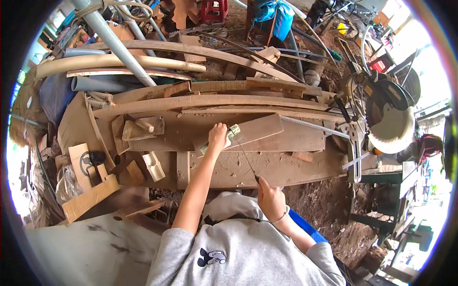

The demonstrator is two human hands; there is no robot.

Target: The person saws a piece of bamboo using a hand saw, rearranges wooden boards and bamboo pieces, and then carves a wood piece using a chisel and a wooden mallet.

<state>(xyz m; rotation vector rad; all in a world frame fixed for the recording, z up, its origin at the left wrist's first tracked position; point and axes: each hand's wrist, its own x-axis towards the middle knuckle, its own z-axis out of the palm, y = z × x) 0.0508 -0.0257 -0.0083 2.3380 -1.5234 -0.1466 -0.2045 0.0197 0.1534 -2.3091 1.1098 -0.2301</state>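
My left hand (219, 137) is closed on a short green and pale length (233, 132) that looks like bamboo, pressing it onto a loose plank (262, 127) on the workbench. In my right hand (272, 201), lower and to the right, is the dark handle of a thin-bladed hand saw (245, 156). The narrow blade slants up and left from that hand, its far part against the green length just right of my left fingers. Whether the teeth have cut into it is too small to tell.
Sawdust and wood chips lie on the workbench (224, 176). A wooden block with a peg (143, 129) rests at left, near a pale grooved piece (153, 166). Long boards (210, 101) line the back. At right stands a circular cutting machine (391, 114).
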